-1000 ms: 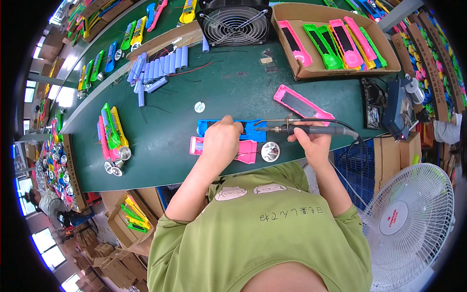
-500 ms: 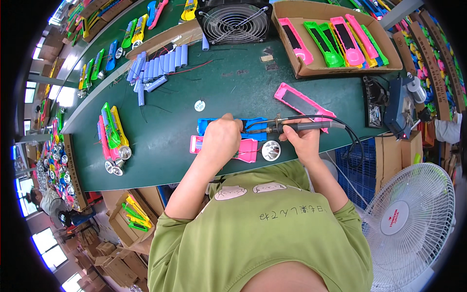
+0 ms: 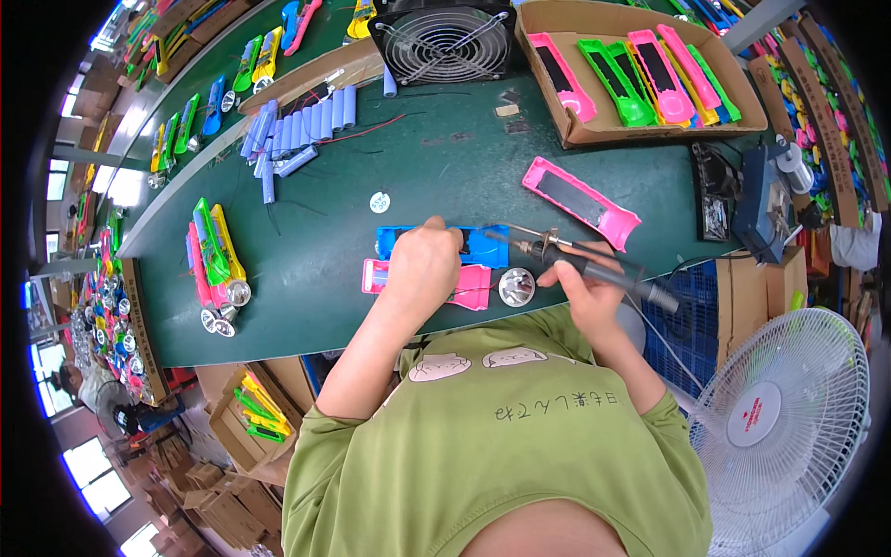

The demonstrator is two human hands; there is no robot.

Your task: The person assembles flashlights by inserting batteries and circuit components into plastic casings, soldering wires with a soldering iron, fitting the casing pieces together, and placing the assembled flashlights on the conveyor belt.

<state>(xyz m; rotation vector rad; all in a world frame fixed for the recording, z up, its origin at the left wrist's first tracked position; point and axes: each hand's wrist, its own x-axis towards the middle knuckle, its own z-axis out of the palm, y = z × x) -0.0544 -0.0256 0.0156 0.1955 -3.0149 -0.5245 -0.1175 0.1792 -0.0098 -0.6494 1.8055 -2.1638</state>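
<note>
My right hand grips a black-handled soldering iron, its tip lifted and pointing left above the right end of a blue flashlight casing. A thin metal tube runs beside the iron's tip. My left hand is closed over the blue casing's middle; what its fingers pinch is hidden beneath the hand. Nearer me, a pink casing lies partly under my left hand, with a thin wire leading toward a round silver reflector beside it. Farther right rests a pink half shell with a dark panel.
Blue cylindrical battery cells with loose wires lie at back left. Assembled flashlights sit on the left. At the back stand a black fan and a cardboard tray of casings. A blue soldering station is at right.
My right hand has drawn the soldering iron up and away to the right from the blue casing, and its handle now tilts down toward the right. My left hand stays put.
</note>
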